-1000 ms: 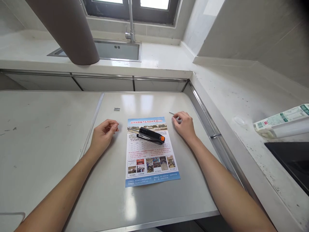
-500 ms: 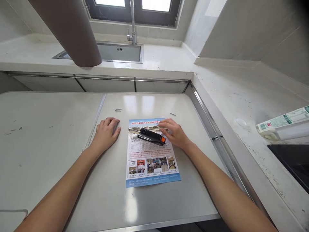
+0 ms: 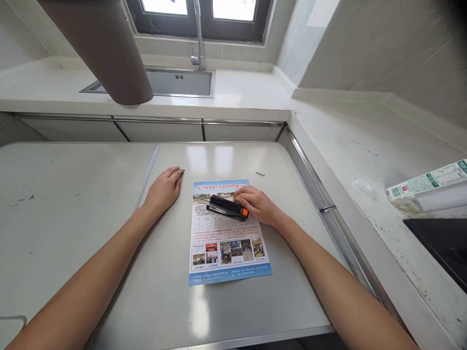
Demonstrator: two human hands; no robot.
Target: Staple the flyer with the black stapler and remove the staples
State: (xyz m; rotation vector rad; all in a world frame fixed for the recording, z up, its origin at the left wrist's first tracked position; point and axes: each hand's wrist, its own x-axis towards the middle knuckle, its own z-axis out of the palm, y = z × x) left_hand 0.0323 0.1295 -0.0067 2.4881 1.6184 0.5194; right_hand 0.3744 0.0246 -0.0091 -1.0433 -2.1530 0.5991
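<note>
A printed flyer (image 3: 228, 238) lies flat on the grey table (image 3: 164, 291). A black stapler (image 3: 224, 206) with an orange end rests across the flyer's upper part. My right hand (image 3: 260, 206) sits at the stapler's orange end, fingers curled over its far side and thumb by the near side. Left of the flyer, my left hand (image 3: 165, 187) lies flat on the table with fingers stretched, fingertips over the spot where a small staple strip lay. A second small staple strip (image 3: 260, 173) lies beyond my right hand.
A raised white counter wraps the back and right, edged by a metal rail (image 3: 314, 181). A sink (image 3: 175, 81) with a tap (image 3: 199, 34) is at the back. A brown duct (image 3: 105, 48) hangs at upper left. A boxed roll (image 3: 426, 187) and a black cooktop (image 3: 441, 248) are on the right.
My right hand moved left from the staple strip onto the stapler and closed round its end. My left hand opened flat and slid forward over the left staple strip.
</note>
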